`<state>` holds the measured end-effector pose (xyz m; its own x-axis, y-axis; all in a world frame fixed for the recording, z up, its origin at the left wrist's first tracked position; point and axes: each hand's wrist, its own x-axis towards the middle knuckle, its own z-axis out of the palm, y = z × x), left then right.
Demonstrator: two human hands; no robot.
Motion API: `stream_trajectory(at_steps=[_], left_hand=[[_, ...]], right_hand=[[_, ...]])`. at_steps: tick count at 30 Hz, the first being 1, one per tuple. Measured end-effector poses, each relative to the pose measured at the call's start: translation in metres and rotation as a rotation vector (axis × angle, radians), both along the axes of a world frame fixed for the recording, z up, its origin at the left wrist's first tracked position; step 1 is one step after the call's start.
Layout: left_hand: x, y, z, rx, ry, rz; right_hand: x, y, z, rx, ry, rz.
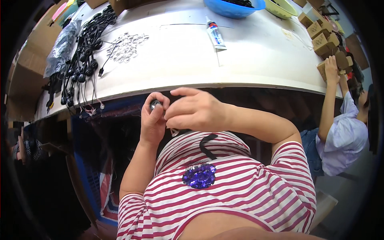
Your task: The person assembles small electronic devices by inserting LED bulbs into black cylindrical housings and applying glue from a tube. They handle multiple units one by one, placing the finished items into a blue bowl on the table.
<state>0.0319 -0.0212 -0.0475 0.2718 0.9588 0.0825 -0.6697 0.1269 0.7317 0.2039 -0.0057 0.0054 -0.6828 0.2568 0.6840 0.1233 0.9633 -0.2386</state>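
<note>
held part (155, 105): shiny, mat'l unclear; cables (89, 45): plast.; bag (62, 49): crinkly glossy plast.; boxes (320, 43): matt cardbd; tabletop (176, 54): smooth

On the table (180, 64), discs (126, 47) lie between cables (85, 54) and a tube (216, 37)

Bright, diffuse light whitens the worktop (180, 52) and glints on the plastic bag (63, 48) at left, with deep shadow underneath, while fisheye distortion bows straight edges toward black corners.
</note>
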Motion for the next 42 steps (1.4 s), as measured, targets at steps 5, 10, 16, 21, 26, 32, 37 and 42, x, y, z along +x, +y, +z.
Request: stream_trajectory(at_steps=[5,10,16,21,26,32,37,42], left_hand=[[-0.010,0.009,0.004,-0.102,0.231,-0.033],[-0.001,0.008,-0.017,-0.046,0.395,-0.012],[0.003,0.006,-0.024,-0.086,0.463,0.072],[0.011,0.007,0.010,-0.064,0.580,0.168],[0.025,0.007,0.034,-0.009,0.589,0.046],[0.026,-0.006,0.033,0.008,0.552,0.005],[0.036,-0.015,0.035,0.022,0.611,-0.060],[0.039,-0.022,0.031,-0.081,0.565,-0.086]], right_hand=[[0.039,0.042,0.004,-0.186,-0.057,-0.447],[0.101,0.133,-0.010,-0.121,-0.190,-1.217],[0.115,0.163,-0.012,-1.034,-0.045,-0.831],[0.069,0.099,0.004,-1.188,0.227,-0.524],[0.034,0.023,-0.005,-1.106,0.482,-0.285],[0.028,-0.010,-0.018,-1.185,0.614,-0.117],[0.039,-0.019,-0.024,-1.382,0.609,-0.120],[0.040,-0.024,-0.024,-1.347,0.632,-0.169]])
